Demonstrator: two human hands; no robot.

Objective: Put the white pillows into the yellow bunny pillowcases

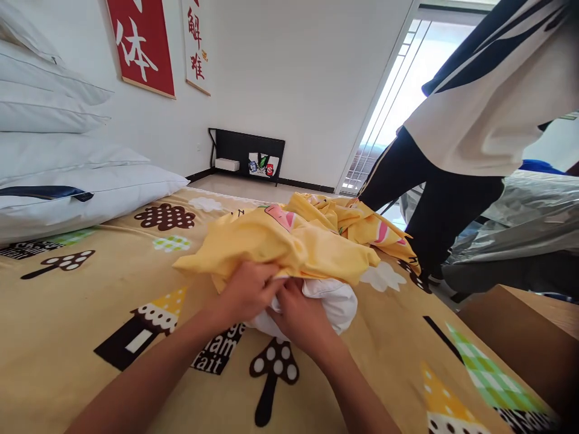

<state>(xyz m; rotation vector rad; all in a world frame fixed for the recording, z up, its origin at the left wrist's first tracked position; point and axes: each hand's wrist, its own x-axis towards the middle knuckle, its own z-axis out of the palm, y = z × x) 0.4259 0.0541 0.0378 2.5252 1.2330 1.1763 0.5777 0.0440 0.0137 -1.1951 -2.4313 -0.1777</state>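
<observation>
A yellow pillowcase (271, 241) with pink fruit prints lies bunched on the bed in front of me. Part of a white pillow (337, 304) sticks out from under its near edge. My left hand (248, 292) is closed on the pillowcase's near edge, fingers curled over the cloth. Close beside it, my right hand (301, 310) is closed at the opening against the white pillow. Its fingertips are partly hidden under the yellow edge. More yellow printed cloth (357, 220) is heaped just behind; whether it is one piece with the pillowcase I cannot tell.
White pillows (90, 187) are stacked at the left on the tan printed bedsheet (172, 386). A person in dark trousers (434, 211) stands beyond the bed at the right. A cardboard box (520, 337) sits at the right edge. A black shelf (246, 147) stands by the back wall.
</observation>
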